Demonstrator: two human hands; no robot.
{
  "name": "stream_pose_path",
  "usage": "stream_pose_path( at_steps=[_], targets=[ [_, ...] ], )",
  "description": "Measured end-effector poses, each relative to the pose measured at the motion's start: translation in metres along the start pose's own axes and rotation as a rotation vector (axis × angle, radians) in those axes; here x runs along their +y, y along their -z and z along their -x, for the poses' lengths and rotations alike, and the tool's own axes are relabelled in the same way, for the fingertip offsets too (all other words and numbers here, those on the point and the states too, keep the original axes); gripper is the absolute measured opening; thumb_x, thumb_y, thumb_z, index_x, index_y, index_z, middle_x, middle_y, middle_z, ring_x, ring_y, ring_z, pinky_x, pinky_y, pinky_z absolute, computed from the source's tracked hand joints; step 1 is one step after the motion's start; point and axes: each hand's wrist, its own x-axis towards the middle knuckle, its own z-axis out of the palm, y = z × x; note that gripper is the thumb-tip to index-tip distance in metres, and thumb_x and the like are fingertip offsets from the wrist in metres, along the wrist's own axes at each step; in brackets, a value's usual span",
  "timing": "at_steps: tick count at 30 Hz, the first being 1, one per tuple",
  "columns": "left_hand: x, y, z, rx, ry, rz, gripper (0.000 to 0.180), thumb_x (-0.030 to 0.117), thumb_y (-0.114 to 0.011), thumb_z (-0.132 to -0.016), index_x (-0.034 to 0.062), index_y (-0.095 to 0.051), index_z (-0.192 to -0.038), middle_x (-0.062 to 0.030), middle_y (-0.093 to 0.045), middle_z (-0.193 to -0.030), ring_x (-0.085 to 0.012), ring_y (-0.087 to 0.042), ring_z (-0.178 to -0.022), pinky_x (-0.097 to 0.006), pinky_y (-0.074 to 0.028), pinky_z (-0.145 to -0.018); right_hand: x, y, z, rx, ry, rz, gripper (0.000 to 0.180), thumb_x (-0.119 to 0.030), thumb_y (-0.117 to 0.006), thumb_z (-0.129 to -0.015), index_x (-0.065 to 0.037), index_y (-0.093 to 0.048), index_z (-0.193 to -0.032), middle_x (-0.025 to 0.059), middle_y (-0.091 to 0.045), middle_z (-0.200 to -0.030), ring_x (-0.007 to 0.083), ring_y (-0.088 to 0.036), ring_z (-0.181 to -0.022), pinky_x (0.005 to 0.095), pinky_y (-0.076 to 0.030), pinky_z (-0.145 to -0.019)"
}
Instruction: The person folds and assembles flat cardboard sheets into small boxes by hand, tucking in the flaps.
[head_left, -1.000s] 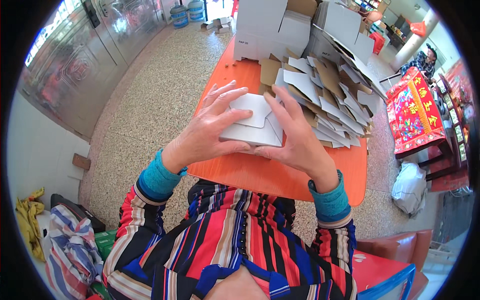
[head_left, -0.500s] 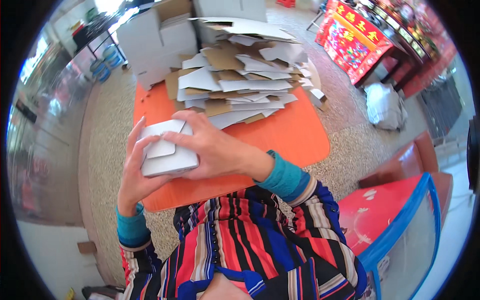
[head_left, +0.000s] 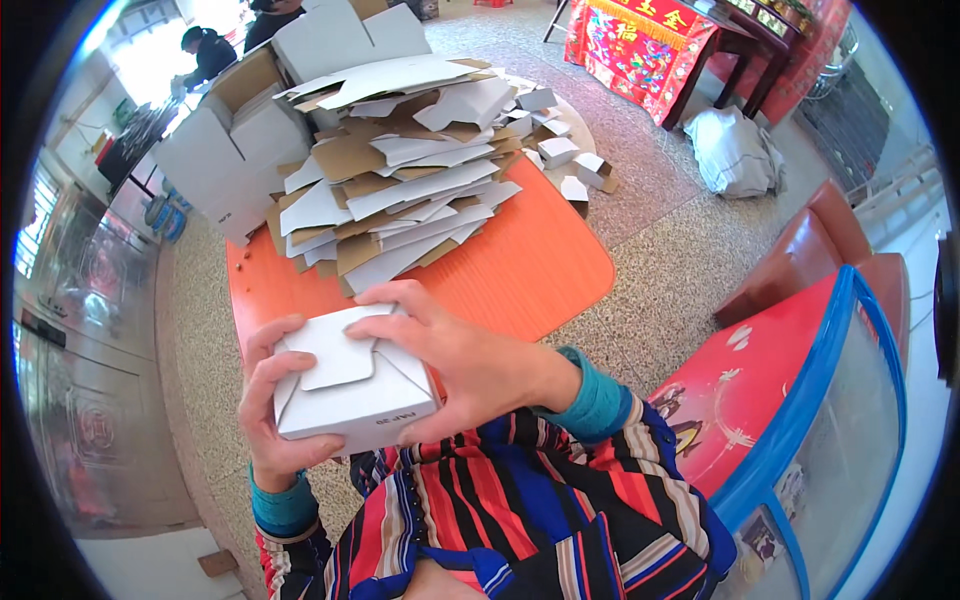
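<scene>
One left hand [head_left: 272, 405] and one right hand [head_left: 470, 365] make two, and there is one small white box [head_left: 342, 385] and one orange table [head_left: 545, 265]. I count two large cartons [head_left: 215, 170], one white sack [head_left: 735, 152] and two other persons [head_left: 207, 55]. The flat cardboard pieces [head_left: 400, 190] are many, and their exact number cannot be told.

Here's the white cardboard box [head_left: 352, 390], held up left of centre, just below mid-frame: squarish, slightly askew, a round-cornered flap [head_left: 338, 358] lying over its top, dark print [head_left: 397, 418] along the near side [head_left: 350, 432]!
</scene>
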Motion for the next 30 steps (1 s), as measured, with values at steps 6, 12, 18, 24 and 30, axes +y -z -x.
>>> stream_pose_path(
  at_steps=[6,12,18,24,30],
  targets=[
    [0.011,-0.036,-0.035,-0.143,-0.092,0.05,0.074,0.036,-0.084,-0.046,0.0083,-0.058,-0.109,-0.0216,-0.041,-0.134,-0.0356,-0.044,-0.117,-0.047,-0.039,-0.096,-0.002,0.02,0.034,0.172,0.056,0.015,0.082,-0.02,-0.084,-0.054,-0.008,-0.05,-0.128,0.0197,-0.035,-0.139,0.0364,-0.042,-0.121,0.0458,-0.039,-0.1],
    [0.009,-0.069,-0.061,-0.223,-0.056,0.167,0.075,0.034,-0.084,-0.048,0.0088,-0.055,-0.112,-0.0209,-0.038,-0.136,-0.0349,-0.041,-0.119,-0.046,-0.037,-0.098,-0.001,0.049,0.057,0.232,-0.037,0.015,0.081,-0.024,-0.083,-0.053,-0.007,-0.053,-0.126,0.0204,-0.037,-0.139,0.0353,-0.042,-0.121,0.0448,-0.037,-0.101],
    [0.0,-0.097,-0.075,-0.327,-0.012,0.261,0.076,0.031,-0.084,-0.048,0.0095,-0.052,-0.115,-0.0197,-0.035,-0.138,-0.0343,-0.04,-0.119,-0.044,-0.035,-0.099,0.005,0.059,0.084,0.305,-0.141,0.047,0.081,-0.027,-0.083,-0.051,-0.006,-0.054,-0.124,0.021,-0.04,-0.138,0.0349,-0.043,-0.121,0.0445,-0.036,-0.101],
    [-0.004,-0.134,-0.094,-0.354,-0.115,0.291,0.103,0.032,-0.088,-0.053,0.0098,-0.035,-0.14,-0.0189,-0.03,-0.145,-0.0381,-0.033,-0.13,-0.048,-0.028,-0.107,0.012,0.081,0.113,0.54,-0.168,-0.016,0.079,-0.022,-0.08,-0.049,-0.005,-0.055,-0.122,0.0201,-0.044,-0.136,0.0338,-0.045,-0.122,0.0432,-0.036,-0.101],
    [-0.008,-0.153,-0.078,-0.5,0.105,0.303,0.114,0.028,-0.087,-0.061,0.0089,-0.018,-0.15,-0.0196,-0.03,-0.145,-0.036,-0.035,-0.131,-0.046,-0.03,-0.108,0.017,0.091,0.128,0.89,-0.16,-0.35,0.081,-0.023,-0.075,-0.049,-0.006,-0.053,-0.125,0.0211,-0.046,-0.135,0.0351,-0.044,-0.125,0.0431,-0.036,-0.103]
  ],
)
